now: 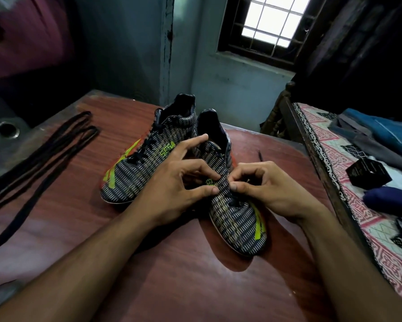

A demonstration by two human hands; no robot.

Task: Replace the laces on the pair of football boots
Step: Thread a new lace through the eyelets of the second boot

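Two dark football boots with pale dashed weave and lime-green flashes stand side by side on the reddish-brown wooden worktop (pixel 176 287), toes toward the person and heels toward the far wall. The farther boot (pixel 146 159) is laced in black; the nearer boot (pixel 237 217) lies directly under both hands, its long axis running from the heel collar away from the person down to the toe close by. The left hand (pixel 172 189) pinches the upper at the lacing area, thumb and curled fingers clamped on the fabric with the forefinger stretched toward the collar, while the right hand (pixel 262 184) curls its fingertips into the lace (pixel 232 196) just beside them; whether it actually holds the lace cannot be told. A loose black lace end (pixel 260 155) lies on the worktop past the right hand. Long black spare laces (pixel 44 156) lie well apart on the left, nearer the left hand, so fetching them would probably fall to that side.
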